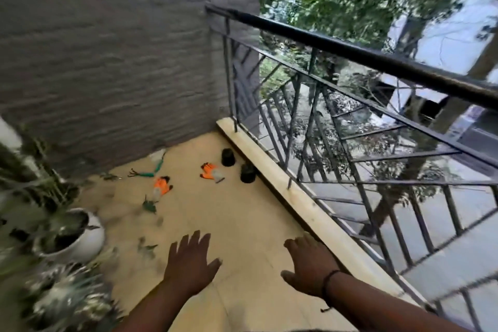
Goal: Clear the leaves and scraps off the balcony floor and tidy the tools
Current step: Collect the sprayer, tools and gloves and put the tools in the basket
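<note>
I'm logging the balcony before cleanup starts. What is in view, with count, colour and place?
Orange-and-grey work gloves: two, on the tan floor, one mid-floor, the other nearer the railing.
Teal-handled hand rake: one, by the wall.
Teal-handled trowel: one, in the far corner.
Small black plastic pots: two, beside the pale curb, second at.
Green leaf scraps: several, scattered on the floor.
White round ceramic planter: one, left edge.
Black metal railing: one, right side.
Grey brick wall: behind.
Left hand: open, empty.
Right hand: open, empty.

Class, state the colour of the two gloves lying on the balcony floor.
Orange gloves, best seen in the head view.
</note>
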Action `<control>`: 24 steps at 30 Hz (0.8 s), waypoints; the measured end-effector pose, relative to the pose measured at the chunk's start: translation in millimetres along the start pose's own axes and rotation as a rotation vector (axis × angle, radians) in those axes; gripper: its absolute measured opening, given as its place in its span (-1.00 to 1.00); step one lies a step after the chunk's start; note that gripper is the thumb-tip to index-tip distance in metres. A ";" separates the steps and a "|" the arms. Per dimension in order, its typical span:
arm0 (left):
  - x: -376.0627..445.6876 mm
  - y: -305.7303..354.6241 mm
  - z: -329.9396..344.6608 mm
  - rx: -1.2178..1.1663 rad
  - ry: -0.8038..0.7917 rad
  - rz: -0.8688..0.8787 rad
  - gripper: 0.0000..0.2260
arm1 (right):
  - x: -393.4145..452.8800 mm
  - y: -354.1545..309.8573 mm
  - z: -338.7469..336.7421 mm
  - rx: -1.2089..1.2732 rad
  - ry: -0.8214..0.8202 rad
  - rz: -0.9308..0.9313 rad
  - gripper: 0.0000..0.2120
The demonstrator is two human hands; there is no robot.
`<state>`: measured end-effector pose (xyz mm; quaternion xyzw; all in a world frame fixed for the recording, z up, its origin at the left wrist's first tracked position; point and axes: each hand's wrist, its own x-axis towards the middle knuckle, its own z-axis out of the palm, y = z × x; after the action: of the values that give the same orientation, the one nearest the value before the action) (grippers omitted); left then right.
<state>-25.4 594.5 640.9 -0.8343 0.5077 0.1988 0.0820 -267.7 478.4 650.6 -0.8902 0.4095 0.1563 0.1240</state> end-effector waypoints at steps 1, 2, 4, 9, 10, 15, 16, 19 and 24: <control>5.6 -4.4 -3.4 -0.026 0.008 -0.025 -0.35 | 14.2 -3.8 -8.1 -0.012 0.013 -0.028 -0.39; 9.9 -7.5 -5.4 -0.038 0.011 -0.049 -0.34 | 25.7 -6.8 -13.9 -0.023 0.019 -0.052 -0.39; 23.8 -8.7 -11.0 -0.060 0.030 -0.091 -0.33 | 53.8 -7.1 -25.6 -0.048 0.029 -0.111 -0.38; 67.5 7.8 -42.2 -0.088 0.016 -0.178 -0.29 | 128.6 10.4 -61.2 -0.114 0.033 -0.243 -0.35; 74.5 12.1 -51.2 -0.086 0.017 -0.183 -0.29 | 142.0 14.4 -70.2 -0.120 0.027 -0.260 -0.35; 108.2 23.8 -95.8 -0.125 0.040 -0.248 0.01 | 214.7 23.3 -123.3 -0.161 0.001 -0.363 -0.33; 114.3 23.4 -99.0 -0.140 0.045 -0.276 -0.02 | 228.7 20.7 -133.2 -0.185 -0.006 -0.393 -0.32; 126.1 13.9 -103.4 -0.216 0.032 -0.351 -0.09 | 264.7 5.1 -152.3 -0.210 0.001 -0.459 -0.31; 143.4 -42.9 -105.9 -0.305 0.000 -0.433 0.25 | 320.7 -49.7 -175.2 -0.209 0.000 -0.538 -0.29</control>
<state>96.8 462.0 674.7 -0.9262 0.2815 0.2509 -0.0040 -1.1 227.4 694.6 -0.9748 0.1403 0.1593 0.0686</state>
